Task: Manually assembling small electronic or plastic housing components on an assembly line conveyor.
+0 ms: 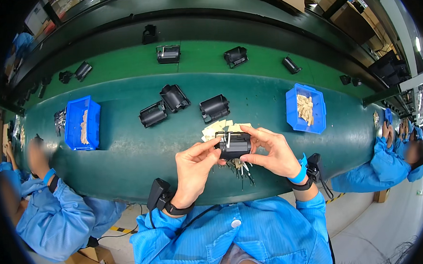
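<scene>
A black plastic housing (237, 149) with a half-round body is held between my hands, above the table's near edge. My right hand (276, 153) grips its right end, thumb below and fingers above. At its left end, the thumb and forefinger of my left hand (195, 167) are pinched together against the housing. Whether they also hold something small cannot be made out. A short pale strip stands on the housing's upper left part. Behind it lies a pile of cream-coloured pieces (213, 129). Thin dark and white pieces (243, 170) stick out below it.
Three similar black housings (215, 108) lie farther back on the green table (140, 150). Blue bins (94, 124) stand left and right, holding beige pieces. More housings (169, 54) sit on the green belt (198, 63) beyond. People in blue (58, 211) sit on both sides.
</scene>
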A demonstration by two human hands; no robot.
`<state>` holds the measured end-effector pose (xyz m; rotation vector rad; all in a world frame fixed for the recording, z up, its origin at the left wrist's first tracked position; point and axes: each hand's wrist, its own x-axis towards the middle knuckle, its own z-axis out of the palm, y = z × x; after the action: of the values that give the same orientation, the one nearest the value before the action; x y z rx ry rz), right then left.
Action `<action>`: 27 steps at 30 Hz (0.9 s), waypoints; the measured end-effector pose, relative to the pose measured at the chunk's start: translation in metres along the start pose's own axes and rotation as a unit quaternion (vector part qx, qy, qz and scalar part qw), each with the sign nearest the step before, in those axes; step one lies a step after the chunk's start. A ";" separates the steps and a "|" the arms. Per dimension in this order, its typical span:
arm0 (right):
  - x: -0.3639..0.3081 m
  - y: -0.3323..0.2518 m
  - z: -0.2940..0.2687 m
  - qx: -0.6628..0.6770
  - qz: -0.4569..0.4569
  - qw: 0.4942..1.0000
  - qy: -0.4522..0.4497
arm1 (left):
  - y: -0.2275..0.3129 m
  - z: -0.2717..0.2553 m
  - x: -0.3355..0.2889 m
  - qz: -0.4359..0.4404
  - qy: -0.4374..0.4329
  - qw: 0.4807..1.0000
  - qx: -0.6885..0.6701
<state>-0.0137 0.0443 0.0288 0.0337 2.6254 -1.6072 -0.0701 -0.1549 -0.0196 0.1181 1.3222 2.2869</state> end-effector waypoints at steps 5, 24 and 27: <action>0.001 0.008 0.001 0.042 0.003 0.999 -0.003 | 0.000 0.005 0.001 -0.029 0.025 0.999 -0.016; 0.015 0.018 -0.013 0.236 0.107 0.964 -0.058 | 0.005 -0.002 0.014 -0.069 -0.024 0.997 -0.009; 0.013 0.018 -0.005 0.240 0.063 0.968 -0.041 | 0.003 -0.003 0.016 -0.044 -0.043 0.998 0.010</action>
<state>-0.0259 0.0568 0.0142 0.1510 2.0682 -2.0974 -0.0863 -0.1508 -0.0211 0.1612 1.2815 2.1704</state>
